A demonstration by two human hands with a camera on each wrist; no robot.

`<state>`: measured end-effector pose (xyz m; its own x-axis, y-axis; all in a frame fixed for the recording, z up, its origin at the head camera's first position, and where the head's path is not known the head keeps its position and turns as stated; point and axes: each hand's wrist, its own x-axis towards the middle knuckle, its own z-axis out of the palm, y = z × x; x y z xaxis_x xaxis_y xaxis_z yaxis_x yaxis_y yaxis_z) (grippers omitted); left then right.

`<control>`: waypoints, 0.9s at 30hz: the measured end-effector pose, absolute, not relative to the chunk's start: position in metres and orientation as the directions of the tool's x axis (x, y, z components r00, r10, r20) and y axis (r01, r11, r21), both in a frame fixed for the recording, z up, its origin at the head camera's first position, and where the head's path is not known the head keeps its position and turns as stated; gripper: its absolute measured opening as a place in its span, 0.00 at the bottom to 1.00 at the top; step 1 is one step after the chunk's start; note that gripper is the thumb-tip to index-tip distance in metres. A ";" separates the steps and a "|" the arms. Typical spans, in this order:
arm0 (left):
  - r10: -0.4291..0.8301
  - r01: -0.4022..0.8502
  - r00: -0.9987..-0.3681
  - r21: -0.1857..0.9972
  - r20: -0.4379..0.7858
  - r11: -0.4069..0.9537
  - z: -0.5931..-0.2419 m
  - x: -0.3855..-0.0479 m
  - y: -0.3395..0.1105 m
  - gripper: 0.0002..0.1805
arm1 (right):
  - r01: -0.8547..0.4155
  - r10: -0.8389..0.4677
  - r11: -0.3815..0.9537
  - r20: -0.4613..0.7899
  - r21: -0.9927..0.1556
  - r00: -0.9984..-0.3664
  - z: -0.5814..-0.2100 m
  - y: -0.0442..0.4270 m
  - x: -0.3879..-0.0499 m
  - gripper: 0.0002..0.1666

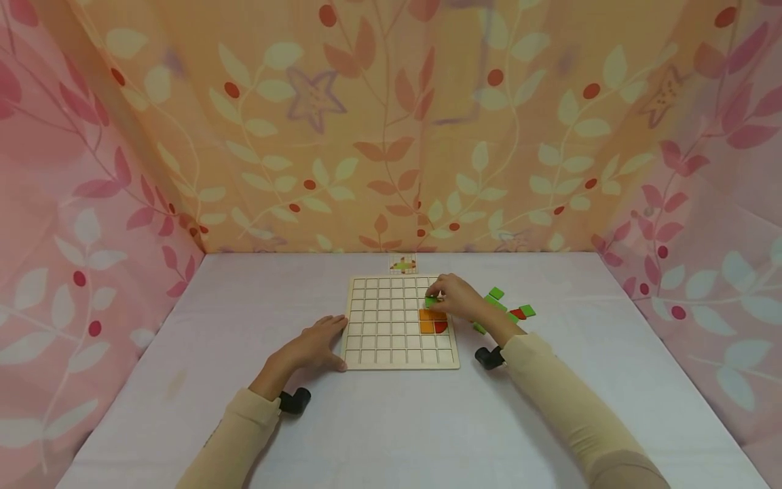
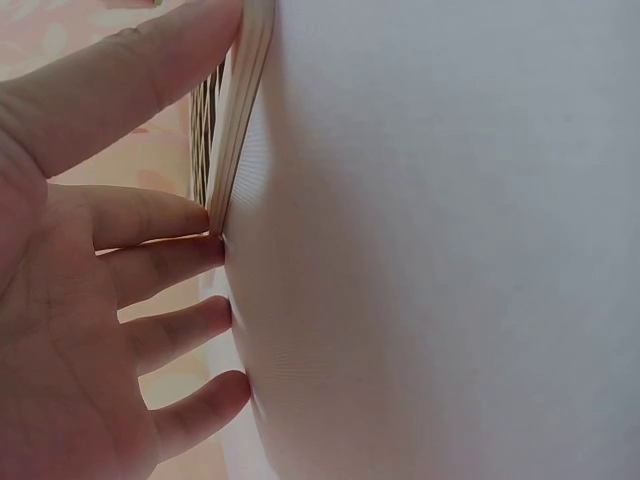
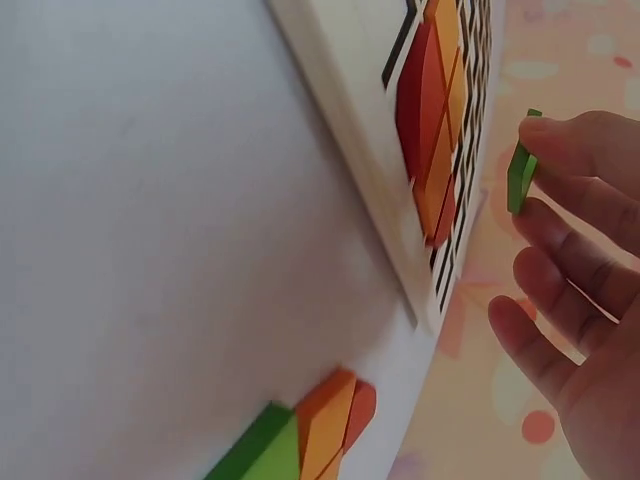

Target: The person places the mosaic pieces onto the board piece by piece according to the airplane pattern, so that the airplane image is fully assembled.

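Note:
A light wooden grid board (image 1: 391,339) lies on the white table, with orange tiles (image 1: 426,326) and a red rounded tile (image 1: 441,327) in cells near its right side. My right hand (image 1: 458,297) pinches a green tile (image 3: 520,170) between thumb and fingertip, above the board just behind the orange tiles. In the right wrist view the remaining fingers are spread and hold nothing. My left hand (image 1: 315,344) touches the board's left edge, thumb near the front corner and fingers farther back. The left wrist view shows these fingers (image 2: 190,325) extended, their tips at the table.
Several loose green tiles (image 1: 495,293) and a red piece (image 1: 518,314) lie right of the board, partly behind the right forearm. A small patterned card (image 1: 403,264) sits beyond the board's back edge. Floral curtains (image 1: 391,136) enclose the table at the back and sides.

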<state>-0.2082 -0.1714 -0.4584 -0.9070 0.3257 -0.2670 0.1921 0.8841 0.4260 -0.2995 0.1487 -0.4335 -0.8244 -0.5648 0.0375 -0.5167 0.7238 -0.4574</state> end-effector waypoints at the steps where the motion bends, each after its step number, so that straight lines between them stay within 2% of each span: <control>1: 0.324 0.190 -0.907 0.428 -0.268 0.884 -0.458 -0.208 -0.172 0.53 | -0.526 -0.572 0.722 0.038 -0.449 -0.819 -0.434 0.146 -0.299 0.12; 5: 0.324 0.187 -0.908 0.435 -0.266 0.881 -0.457 -0.207 -0.172 0.53 | -0.552 -0.595 0.711 0.044 -0.436 -0.802 -0.436 0.135 -0.299 0.11; 13: 0.344 0.199 -0.900 0.451 -0.268 0.870 -0.455 -0.207 -0.175 0.52 | -0.536 -0.597 0.738 -0.026 -0.410 -0.802 -0.445 0.117 -0.300 0.13; 20: 0.338 0.195 -0.899 0.438 -0.278 0.878 -0.453 -0.209 -0.174 0.51 | -0.577 -0.631 0.738 -0.054 -0.349 -0.774 -0.446 0.107 -0.299 0.10; 27: 0.342 0.200 -0.899 0.441 -0.272 0.875 -0.452 -0.208 -0.172 0.51 | -0.563 -0.612 0.766 -0.087 -0.310 -0.786 -0.447 0.104 -0.298 0.11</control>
<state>-0.2080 -0.1724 -0.4519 -0.8993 0.3424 -0.2721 0.1997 0.8750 0.4411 -0.2977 0.1039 -0.4469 -0.7858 -0.6124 -0.0870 -0.5629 0.7662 -0.3099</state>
